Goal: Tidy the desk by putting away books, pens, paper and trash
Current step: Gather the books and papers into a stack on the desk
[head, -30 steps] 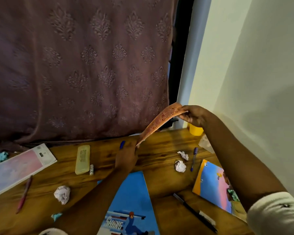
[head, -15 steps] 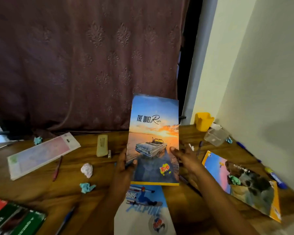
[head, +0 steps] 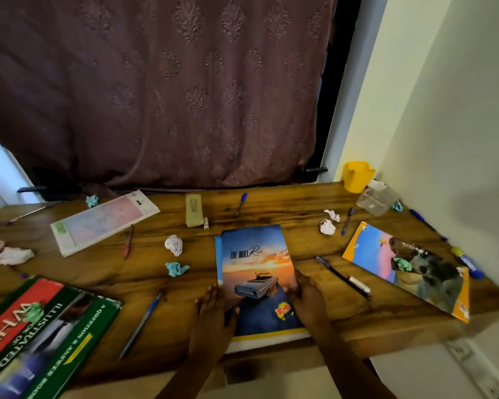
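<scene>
A notebook with a sunset-and-car cover (head: 257, 269) lies flat on another blue notebook at the front middle of the wooden desk (head: 271, 203). My left hand (head: 213, 315) rests on its lower left edge and my right hand (head: 306, 298) on its lower right edge, fingers spread. A dog-cover notebook (head: 409, 266) lies at the right with a green paper ball on it. A green and red book (head: 41, 329) sits at the front left. Pens (head: 141, 323) (head: 343, 277) and crumpled paper balls (head: 174, 244) (head: 327, 226) are scattered about.
A yellow pen cup (head: 356, 175) and a clear plastic box (head: 376, 198) stand in the back right corner. A pink pad (head: 104, 220) and a pale eraser case (head: 193, 210) lie toward the back. A dark curtain hangs behind; a wall is at the right.
The sunset-cover notebook was held bent in the air, then upright facing me, and now lies flat on the blue notebook. Both hands came down with it; the camera tilted down and back.
</scene>
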Action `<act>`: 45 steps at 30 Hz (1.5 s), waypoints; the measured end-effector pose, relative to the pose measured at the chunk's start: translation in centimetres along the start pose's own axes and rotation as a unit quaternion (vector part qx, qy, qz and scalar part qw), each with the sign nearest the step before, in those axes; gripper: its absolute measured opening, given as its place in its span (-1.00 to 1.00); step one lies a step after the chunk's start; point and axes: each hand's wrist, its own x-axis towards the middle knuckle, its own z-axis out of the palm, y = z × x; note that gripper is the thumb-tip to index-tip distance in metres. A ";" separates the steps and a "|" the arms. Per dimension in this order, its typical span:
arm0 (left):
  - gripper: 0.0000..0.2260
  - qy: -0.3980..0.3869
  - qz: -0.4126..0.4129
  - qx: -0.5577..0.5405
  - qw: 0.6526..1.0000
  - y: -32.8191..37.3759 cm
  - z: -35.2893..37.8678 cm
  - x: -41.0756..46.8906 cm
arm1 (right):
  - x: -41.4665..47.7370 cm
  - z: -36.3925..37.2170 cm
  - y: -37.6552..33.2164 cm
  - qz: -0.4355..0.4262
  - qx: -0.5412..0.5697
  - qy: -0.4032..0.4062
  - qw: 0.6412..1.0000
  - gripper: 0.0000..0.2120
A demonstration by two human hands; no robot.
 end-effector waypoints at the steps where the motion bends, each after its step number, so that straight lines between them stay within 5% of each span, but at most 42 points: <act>1: -0.47 -0.004 -0.001 -0.013 1.000 0.1 -0.3 -0.2 | 0.0 0.2 0.0 0.007 -0.001 -0.009 1.000 -0.51; 6: -0.25 -0.046 0.021 -0.012 0.999 -0.6 -0.8 -0.2 | -0.2 0.4 0.6 -0.005 -0.019 -0.023 1.000 -0.51; 17: -0.42 -0.093 0.031 0.015 0.995 -0.7 -0.8 -0.1 | -1.1 -0.5 0.2 -0.012 -0.085 -0.054 0.995 -0.50; 21: -0.40 -0.012 -0.005 -0.077 0.997 1.2 -1.4 -0.6 | -2.7 -2.8 1.1 -0.025 0.044 -0.021 0.998 -0.60; 26: -0.48 0.025 0.189 -0.114 0.975 11.6 -0.5 0.0 | -2.7 -9.8 7.5 -0.018 0.073 0.146 0.986 -0.71; 31: -0.52 -0.048 0.319 -0.046 0.945 24.7 5.3 4.2 | 2.9 -17.2 13.9 -0.024 -0.080 0.128 0.988 -0.58; 38: -0.46 -0.094 0.118 0.090 0.984 31.6 11.1 12.0 | 10.1 -19.9 21.6 -0.157 -0.308 -0.050 0.937 -0.54; 45: -0.39 -0.164 0.089 0.082 0.979 31.2 11.9 13.4 | 15.1 -24.8 25.1 -0.123 -0.404 -0.092 0.902 -0.45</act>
